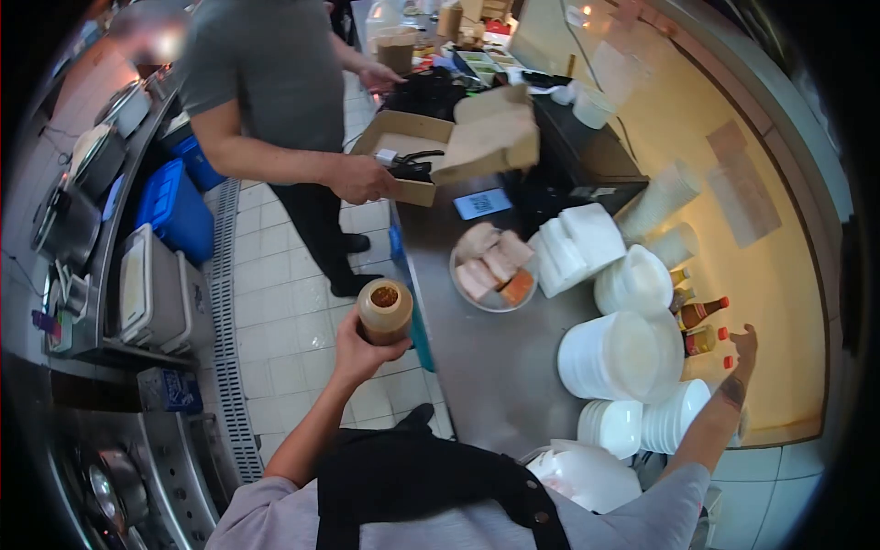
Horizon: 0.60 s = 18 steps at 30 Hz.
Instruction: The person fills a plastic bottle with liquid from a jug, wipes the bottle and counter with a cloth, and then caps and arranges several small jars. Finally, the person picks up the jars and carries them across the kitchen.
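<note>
My left hand (357, 353) is wrapped round an open jar (386, 323), held upright over the floor beside the counter; something reddish and flaky shows inside its mouth. My right hand (747, 344) reaches out to the far right, its thumb and fingers apart. Close to it stand several red-capped bottles along the wall, among them a brown sauce bottle (701, 313). Stacked white plastic tubs (600, 357) and bowls (610, 428) lie between my right arm and the counter's middle.
On the steel counter (458, 367) sits a bowl with meat pieces (500, 261) near white foam boxes (582, 243). Across from me a person holds an open cardboard box (403, 133) with black-handled items. Blue bins (174, 206) and a stove (151, 495) line the left.
</note>
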Tool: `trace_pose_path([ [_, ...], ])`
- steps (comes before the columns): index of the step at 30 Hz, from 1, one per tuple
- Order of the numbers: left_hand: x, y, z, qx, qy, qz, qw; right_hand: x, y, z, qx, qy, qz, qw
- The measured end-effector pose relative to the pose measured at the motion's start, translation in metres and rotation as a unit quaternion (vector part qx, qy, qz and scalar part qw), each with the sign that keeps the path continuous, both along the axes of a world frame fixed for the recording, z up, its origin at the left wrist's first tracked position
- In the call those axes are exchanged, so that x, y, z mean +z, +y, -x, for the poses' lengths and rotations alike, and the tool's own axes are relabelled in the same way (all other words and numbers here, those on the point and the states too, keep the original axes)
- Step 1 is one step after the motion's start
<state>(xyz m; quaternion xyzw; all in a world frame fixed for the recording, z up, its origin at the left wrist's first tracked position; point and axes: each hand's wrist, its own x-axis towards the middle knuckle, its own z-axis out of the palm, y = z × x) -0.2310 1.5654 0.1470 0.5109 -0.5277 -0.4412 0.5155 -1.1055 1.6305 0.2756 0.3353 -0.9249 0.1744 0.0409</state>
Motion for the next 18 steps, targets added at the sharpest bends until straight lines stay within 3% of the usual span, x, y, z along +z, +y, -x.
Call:
trace_pose_path([
  [2,-0.012,0.006,-0.041,0.036,-0.022,0.005,0.999,-0.002,0.021,0.038,0.066,0.091,0.021,0.993],
  [4,-0.009,0.017,-0.081,0.071,-0.036,0.016,0.997,-0.004,0.042,0.092,0.076,0.165,-0.220,0.958],
  [6,-0.015,0.030,-0.125,0.106,-0.053,0.011,0.993,0.000,0.061,0.066,0.075,0.082,-0.086,0.990],
  [8,-0.016,0.046,-0.168,0.157,-0.061,0.013,0.986,0.026,0.059,0.033,0.090,-0.148,0.000,0.985],
  [10,-0.022,0.060,-0.212,0.204,-0.078,0.012,0.976,0.075,0.041,-0.087,-0.025,-0.121,-0.017,0.992],
  [12,-0.022,0.074,-0.253,0.234,-0.076,0.031,0.969,0.153,0.015,-0.316,-0.118,-0.080,-0.011,0.990],
  [13,-0.020,0.082,-0.273,0.247,-0.072,0.037,0.966,0.169,0.015,-0.335,-0.009,-0.145,0.053,0.988],
  [15,-0.021,0.096,-0.313,0.268,-0.074,0.044,0.960,0.192,0.013,-0.371,0.200,-0.300,0.170,0.917],
  [17,-0.027,0.113,-0.352,0.285,-0.088,0.046,0.953,0.182,-0.001,-0.465,0.382,-0.223,0.200,0.874],
  [18,-0.023,0.120,-0.369,0.294,-0.091,0.050,0.950,0.168,0.003,-0.557,0.455,-0.072,0.178,0.870],
])
